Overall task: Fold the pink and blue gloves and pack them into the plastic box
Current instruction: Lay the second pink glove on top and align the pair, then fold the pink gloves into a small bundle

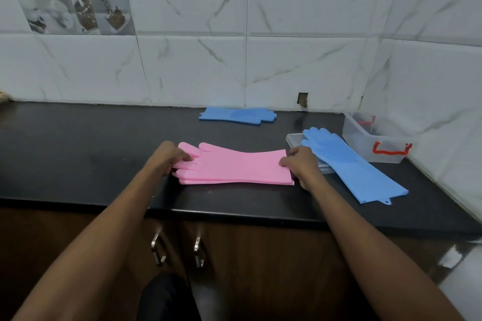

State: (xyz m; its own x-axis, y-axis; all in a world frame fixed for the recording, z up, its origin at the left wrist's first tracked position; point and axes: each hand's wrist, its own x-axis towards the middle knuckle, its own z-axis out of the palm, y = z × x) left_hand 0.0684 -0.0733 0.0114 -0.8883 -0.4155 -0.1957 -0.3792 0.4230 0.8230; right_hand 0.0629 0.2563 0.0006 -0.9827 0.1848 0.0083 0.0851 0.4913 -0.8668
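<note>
- Pink gloves (234, 167), two stacked one on the other, lie flat across the near middle of the black counter (78, 143), finger ends to the left and cuffs to the right.
- At the finger ends, the left hand (167, 157) is curled over the stack, its fingers and thumb closed on the pink fingertips.
- Below the counter edge, two metal handles (157, 250) hang on the brown cabinet doors.
- Against the marbled tile wall (195, 65), the far blue glove (234, 114) lies flat, well apart from the pink pair, its fingers pointing right.
- At the cuff end, the right hand (302, 164) grips the pink gloves, fingers bent over the top edge of the cuffs.
- Just beside that hand, the near blue glove (349, 164) stretches diagonally, its fingers resting on a clear lid (293, 138) and its cuff towards the counter's front edge.
- At the far right, in the corner by the wall, the plastic box (365, 135) stands open with a red handle (391, 150) on its near side; no glove shows inside it.
</note>
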